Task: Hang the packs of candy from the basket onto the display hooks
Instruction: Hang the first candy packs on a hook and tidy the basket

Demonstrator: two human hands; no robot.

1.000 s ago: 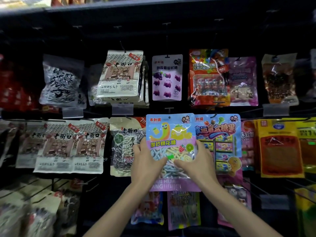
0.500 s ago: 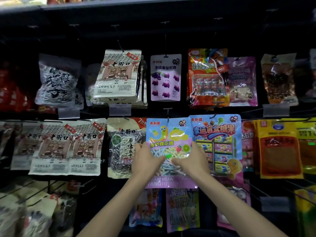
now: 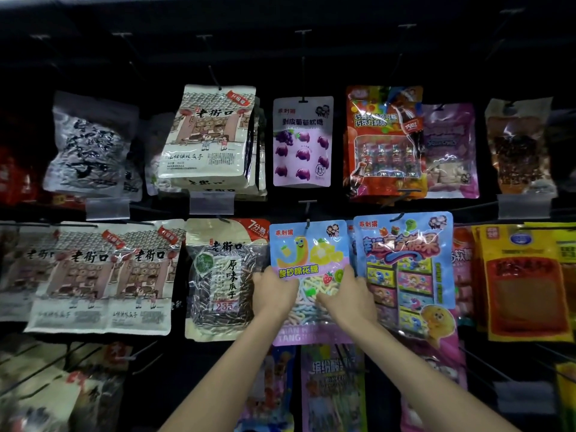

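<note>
Rack [image 3: 311, 54]: dark peg wall, stocked in rows. The upper and middle rows are full. Several lower pegs at left and right stand bare, so hanging room is left.

Hung stock: seed bags [image 3: 212, 135] fill the left side and sweets the centre and right. A blue pack [image 3: 405, 266] hangs just beside the work position, on its right.

Candy pack [image 3: 307, 251]: middle row, upright, face out, between a seed bag and the blue pack and overlapping the blue pack's left edge. Its top edge sits at a hook.

Hands: the left hand [image 3: 274, 294] grasps the pack's left edge at mid-height. The right hand [image 3: 346, 297] grasps its right side, fingers across the clear window. Neither is free.

Hook [image 3: 308, 213]: the tip meets the pack's hang hole. Whether it is fully threaded cannot be confirmed.

Assessment: this pack is at the seating stage, not yet let go. The basket is out of view, so the remaining count is unknown.
</note>
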